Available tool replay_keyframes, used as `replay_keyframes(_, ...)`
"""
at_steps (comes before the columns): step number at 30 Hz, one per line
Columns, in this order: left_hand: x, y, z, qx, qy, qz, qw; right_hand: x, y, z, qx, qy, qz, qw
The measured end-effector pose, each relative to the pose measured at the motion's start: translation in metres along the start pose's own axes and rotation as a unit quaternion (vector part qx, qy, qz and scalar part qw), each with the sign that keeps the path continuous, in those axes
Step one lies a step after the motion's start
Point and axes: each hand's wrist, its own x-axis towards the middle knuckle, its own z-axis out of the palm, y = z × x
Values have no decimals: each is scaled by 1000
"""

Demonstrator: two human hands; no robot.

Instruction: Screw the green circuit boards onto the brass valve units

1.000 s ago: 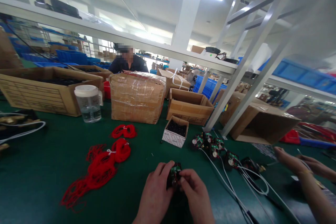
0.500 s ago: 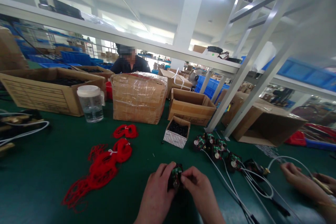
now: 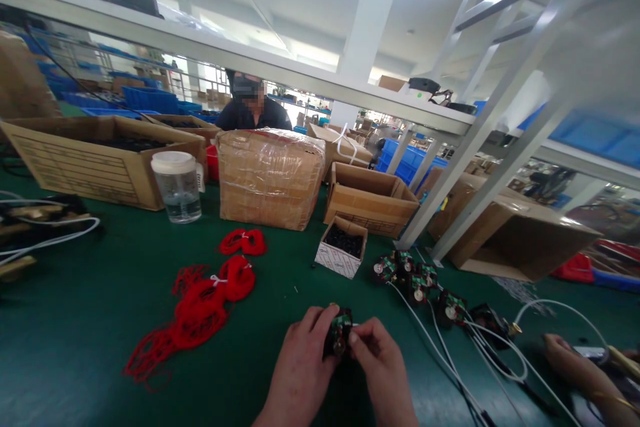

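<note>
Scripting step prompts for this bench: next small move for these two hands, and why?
I'd hold the black-cased circuit-board unit steady with the left hand and make a slight adjustment with the right. The left hand grips the unit's left side; the right's thumb and fingertips are at its right edge. What they pinch, if anything, is hidden.

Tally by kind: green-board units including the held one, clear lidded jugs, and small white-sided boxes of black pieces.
Green-board unit held in the left hand, right hand at its side: 1
Other green-board units on the table: 5
Clear lidded jug: 1
Small white-sided box of black pieces: 1
Total: 8
</note>
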Motion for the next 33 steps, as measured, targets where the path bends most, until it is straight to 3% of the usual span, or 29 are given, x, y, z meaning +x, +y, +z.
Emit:
replay_keyframes(4,0,-1,0,7,3,6,1000,-3,3,6,13,31,-8,999)
replay_keyframes(9,-1,0,-1,3,-1,10,1000,0,-6,-5,-68,-8,-49,996)
replay_keyframes(13,1,3,-3,5,-3,5,1000,15,-29,-22,-186,-105,-128,969)
replay_keyframes(17,1,4,-3,6,-4,-1,1000,31,-56,-34,-270,-250,-195,909)
replay_keyframes(19,0,2,-1,1,-1,-1,1000,32,-59,-36,-283,-273,-203,897)
replay_keyframes(27,1,0,1,-11,5,-1,1000,7,-15,-14,-87,-131,0,988)
replay_keyframes(30,2,0,0,-1,1,-1,1000,5,-7,-4,1,-71,47,996)
replay_keyframes(33,3,-2,2,4,-1,-7,1000,8,-9,-5,-5,-83,57,995)
